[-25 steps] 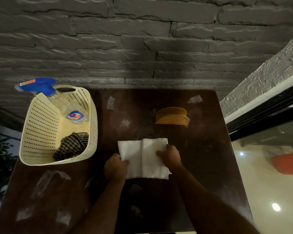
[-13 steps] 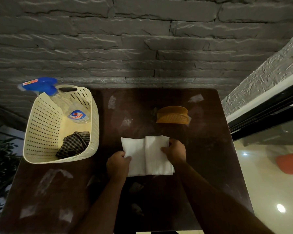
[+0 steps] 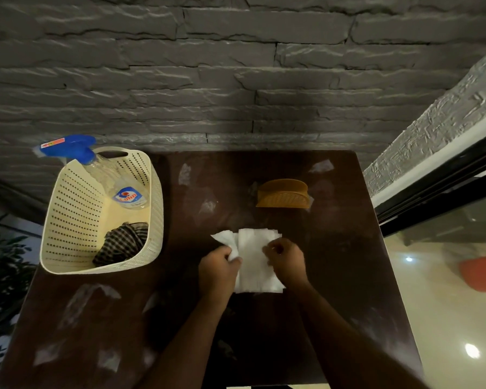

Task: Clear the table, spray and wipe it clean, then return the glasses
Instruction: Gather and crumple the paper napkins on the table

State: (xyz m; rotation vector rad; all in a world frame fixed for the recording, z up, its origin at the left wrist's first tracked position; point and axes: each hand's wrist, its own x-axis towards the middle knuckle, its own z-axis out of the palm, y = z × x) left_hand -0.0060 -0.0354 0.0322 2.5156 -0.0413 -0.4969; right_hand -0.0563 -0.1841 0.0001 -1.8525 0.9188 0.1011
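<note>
Your left hand and right hand both pinch the white napkins, gathering them to clear the table.

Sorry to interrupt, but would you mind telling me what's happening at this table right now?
A person is handling a white paper napkin on the dark table. The left hand pinches and bunches its left edge, while the right hand is curled on its right side. A cream basket at the table's left holds a spray bottle and a checked cloth. An orange napkin holder stands behind. Smears show on the tabletop; no glasses are visible.
</note>
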